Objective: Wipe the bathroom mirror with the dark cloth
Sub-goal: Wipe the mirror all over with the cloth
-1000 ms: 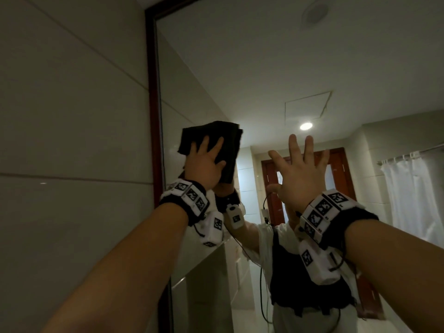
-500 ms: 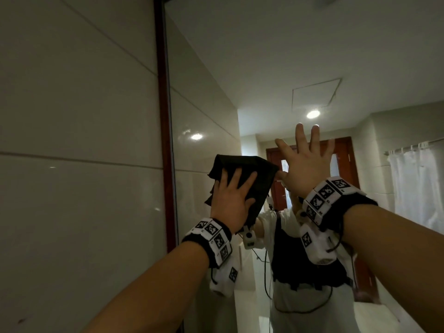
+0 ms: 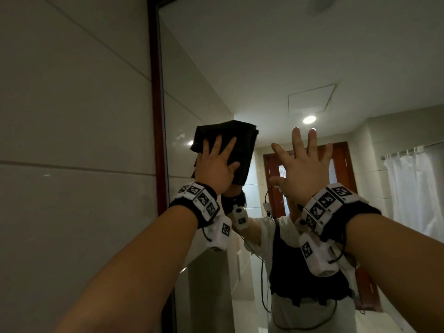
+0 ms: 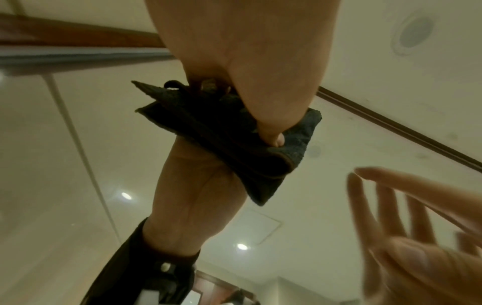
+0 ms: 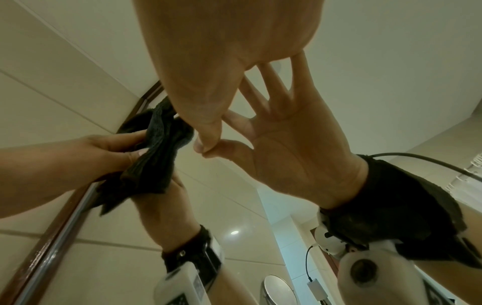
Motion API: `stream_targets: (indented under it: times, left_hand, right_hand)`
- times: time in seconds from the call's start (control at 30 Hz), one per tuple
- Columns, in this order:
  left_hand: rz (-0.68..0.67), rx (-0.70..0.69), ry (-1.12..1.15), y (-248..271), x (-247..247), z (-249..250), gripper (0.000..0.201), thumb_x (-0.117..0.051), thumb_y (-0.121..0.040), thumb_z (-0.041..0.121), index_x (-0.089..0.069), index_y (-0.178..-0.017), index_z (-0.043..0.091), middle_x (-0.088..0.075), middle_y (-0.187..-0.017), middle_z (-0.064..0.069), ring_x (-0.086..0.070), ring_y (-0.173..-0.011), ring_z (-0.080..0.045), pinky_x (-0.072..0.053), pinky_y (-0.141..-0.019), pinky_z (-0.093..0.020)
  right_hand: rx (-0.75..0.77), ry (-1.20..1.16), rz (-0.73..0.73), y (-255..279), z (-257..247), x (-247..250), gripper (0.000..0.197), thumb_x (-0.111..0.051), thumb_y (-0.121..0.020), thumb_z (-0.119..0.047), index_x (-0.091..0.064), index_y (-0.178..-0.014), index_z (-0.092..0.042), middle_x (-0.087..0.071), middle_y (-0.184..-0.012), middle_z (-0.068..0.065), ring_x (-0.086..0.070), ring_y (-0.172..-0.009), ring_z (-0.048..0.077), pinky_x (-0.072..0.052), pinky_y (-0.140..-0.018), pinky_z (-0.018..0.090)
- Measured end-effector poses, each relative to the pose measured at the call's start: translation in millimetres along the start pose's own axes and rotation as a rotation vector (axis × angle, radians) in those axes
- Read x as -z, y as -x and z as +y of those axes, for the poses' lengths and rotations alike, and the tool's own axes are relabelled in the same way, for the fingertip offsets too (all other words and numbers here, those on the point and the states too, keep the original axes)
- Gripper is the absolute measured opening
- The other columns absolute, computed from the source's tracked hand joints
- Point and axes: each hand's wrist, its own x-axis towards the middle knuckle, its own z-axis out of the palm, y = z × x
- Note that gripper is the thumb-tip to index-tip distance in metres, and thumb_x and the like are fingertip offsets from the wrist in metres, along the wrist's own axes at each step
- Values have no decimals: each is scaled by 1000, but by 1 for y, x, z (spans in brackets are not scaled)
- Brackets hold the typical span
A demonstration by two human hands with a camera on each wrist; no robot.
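Note:
The dark cloth (image 3: 240,143) is folded and lies flat on the bathroom mirror (image 3: 264,68), a little right of its dark red frame (image 3: 156,116). My left hand (image 3: 216,167) presses on it with straight, spread fingers. In the left wrist view my thumb digs into the cloth (image 4: 221,148), and the reflected hand shows below it. My right hand (image 3: 302,169) rests flat on the glass beside it, fingers spread and holding nothing. The right wrist view shows the right hand (image 5: 208,82) meeting its reflection fingertip to fingertip, with the cloth (image 5: 156,148) to the left.
A pale tiled wall (image 3: 72,140) runs along the left of the frame. The glass reflects the person, a red-brown door (image 3: 341,169), a white shower curtain (image 3: 413,188) and a ceiling light (image 3: 309,119). A small round mirror (image 5: 280,291) shows low in the right wrist view.
My left hand slid the cloth down and to the right over the glass, then back up to the level of my right fingertips. The right hand stayed planted on the mirror.

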Motion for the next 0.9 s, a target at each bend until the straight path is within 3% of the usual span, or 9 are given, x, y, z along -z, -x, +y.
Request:
stream_targets:
  times: [0.43,0.63,0.9]
  left_hand:
    - [14,165,119,-44,22,-69,68,-46,-99,44,-9,-155,37,-1,-164,-2,1,-149,-36,-11,-121,-49]
    - [12,286,166,-37,21,-88,68,-46,-99,42,-9,-156,36,0,-164,-1,1,-149,-36,-9,-122,-48]
    - [18,299,170,-4,7,-84,70,-51,-97,40,-14,-156,34,-6,-164,-7,-7,-147,-39,-13,-121,-46]
  right_hand:
    - [-3,-13,9,-1,2,-4,85,-45,-86,-73,0,-152,-47,28,-161,6,28,-145,38,4,-115,68]
    - [-4,-6,-5,1,2,-3,84,-43,-87,-73,4,-151,-48,29,-160,5,30,-145,38,6,-115,67]
    - [-12,18,-21,2,0,1,81,-43,-88,-71,0,-152,-46,25,-162,7,25,-146,40,6,-115,68]
